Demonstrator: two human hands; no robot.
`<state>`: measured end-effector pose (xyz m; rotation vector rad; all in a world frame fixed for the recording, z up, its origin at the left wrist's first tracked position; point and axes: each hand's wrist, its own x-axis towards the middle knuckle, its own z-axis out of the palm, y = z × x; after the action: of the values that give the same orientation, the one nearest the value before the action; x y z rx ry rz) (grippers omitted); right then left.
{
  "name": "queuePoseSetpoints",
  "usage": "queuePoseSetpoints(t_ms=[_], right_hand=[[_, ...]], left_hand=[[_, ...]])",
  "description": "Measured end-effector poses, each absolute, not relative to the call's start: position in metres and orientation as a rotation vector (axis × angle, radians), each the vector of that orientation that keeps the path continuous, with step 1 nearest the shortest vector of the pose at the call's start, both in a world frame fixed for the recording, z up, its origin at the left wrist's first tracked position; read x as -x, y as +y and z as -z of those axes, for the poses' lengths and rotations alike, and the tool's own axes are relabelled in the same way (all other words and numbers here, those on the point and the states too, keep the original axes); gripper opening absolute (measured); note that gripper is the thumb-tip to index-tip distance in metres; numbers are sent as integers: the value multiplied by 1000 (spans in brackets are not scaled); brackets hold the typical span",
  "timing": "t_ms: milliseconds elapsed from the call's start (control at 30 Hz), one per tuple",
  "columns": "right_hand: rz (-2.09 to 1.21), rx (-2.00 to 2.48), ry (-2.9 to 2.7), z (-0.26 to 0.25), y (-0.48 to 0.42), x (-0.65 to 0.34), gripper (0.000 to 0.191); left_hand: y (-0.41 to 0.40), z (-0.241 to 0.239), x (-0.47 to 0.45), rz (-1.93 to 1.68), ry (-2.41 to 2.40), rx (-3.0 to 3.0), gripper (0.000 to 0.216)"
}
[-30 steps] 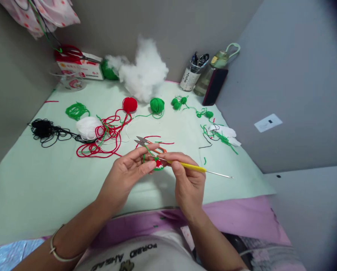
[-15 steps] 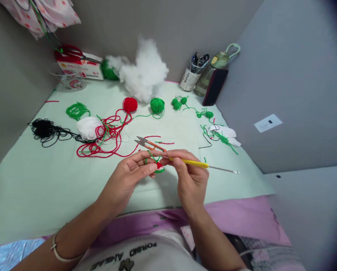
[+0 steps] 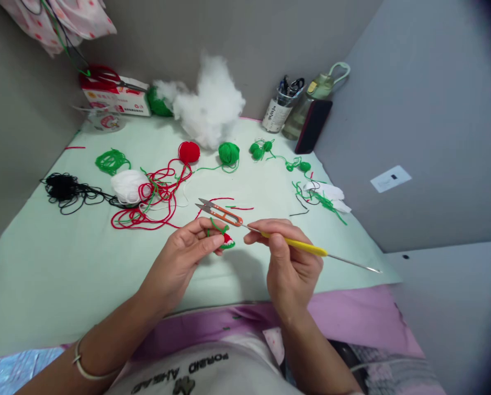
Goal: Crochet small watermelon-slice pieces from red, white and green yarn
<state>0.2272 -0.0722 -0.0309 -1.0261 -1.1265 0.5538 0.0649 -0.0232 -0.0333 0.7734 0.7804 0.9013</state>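
My left hand (image 3: 190, 247) pinches a small crocheted piece (image 3: 227, 240), red in the middle with white and a green edge. A green yarn strand (image 3: 217, 225) rises from it and loops by my left fingers. In my right hand (image 3: 292, 255) is a crochet hook (image 3: 298, 244) with a yellow handle and metal shafts at both ends. Its left tip points toward the crocheted piece but stands apart from it. Just beyond my hands, orange thread snips (image 3: 224, 215) lie on the light green cloth, blades to the left.
Left lie tangled red yarn (image 3: 169, 200), a white yarn ball (image 3: 130, 186) and black yarn (image 3: 62, 188). Behind are a red ball (image 3: 188, 152), a green ball (image 3: 229, 154) and white stuffing (image 3: 212, 104). A phone (image 3: 313, 127), bottle (image 3: 297, 118) and pen cup (image 3: 277, 114) stand back right.
My right hand has moved right with the crochet hook, drawing its tip away from the crocheted piece. My left hand, still holding the piece, has shifted slightly left.
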Motion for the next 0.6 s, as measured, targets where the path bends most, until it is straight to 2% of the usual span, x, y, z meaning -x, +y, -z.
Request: queuePoseSetpoints(t_ms=[600], right_hand=[[-592,1037,-1207,28,-74,-225,19]], left_hand=[[-23,29,-67,-903,813,-790,15]])
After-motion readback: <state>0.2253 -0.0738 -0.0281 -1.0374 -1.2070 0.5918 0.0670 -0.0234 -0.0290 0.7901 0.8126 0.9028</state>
